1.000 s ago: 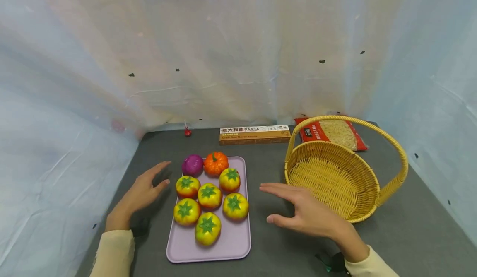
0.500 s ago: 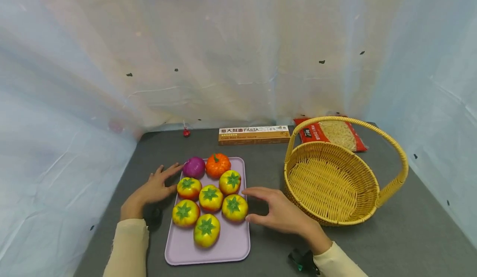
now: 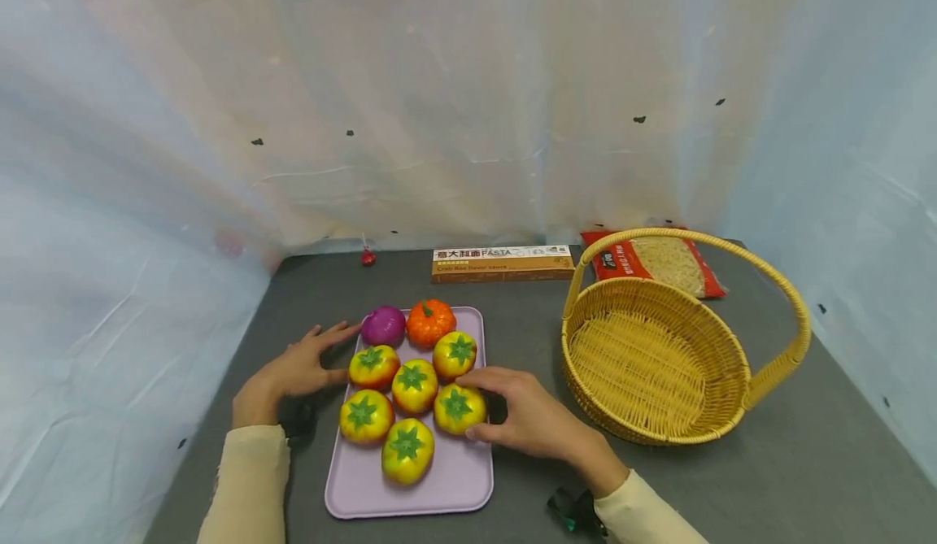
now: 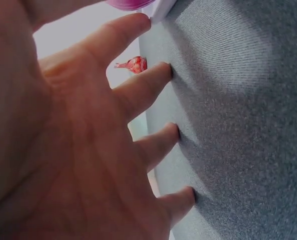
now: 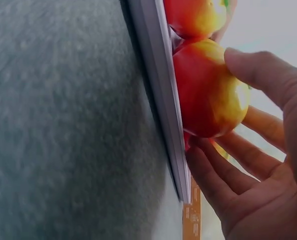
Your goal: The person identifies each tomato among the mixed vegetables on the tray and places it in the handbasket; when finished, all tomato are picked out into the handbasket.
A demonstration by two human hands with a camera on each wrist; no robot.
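And there's contact! The yellow fruit (image 3: 457, 411) at the right edge of the purple tray (image 3: 457, 479) is in your grasp: your right hand (image 3: 523, 414) closes in from the side, thumb on the near face, fingers (image 5: 251, 156) wrapped round the far side. 0.5 s ago that hand was only at the rim, and 1 s ago it was out over the worktop (image 3: 527, 316), so reaching has turned into holding. The fruit itself hasn't left its place; the rim hides its base, so I can't tell whether you have any weight off the tray.

Your left hand (image 3: 293, 369) has come in too, from well apart to the tray's left edge. Its fingers are spread and hold nothing, the index at the rim, the other 3 fingertips seemingly down on the worktop. I'd read that as a steadying touch, useful while the right hand works.

Around your grip, 5 other yellow fruits (image 3: 407, 451) sit untouched, with the purple onion (image 3: 384, 326) and orange pumpkin (image 3: 431, 324) at the tray's far end. Farther out, the wicker basket (image 3: 654, 438) stands to your right, the pasta box (image 3: 502, 264) and red packet (image 3: 669, 266) behind.
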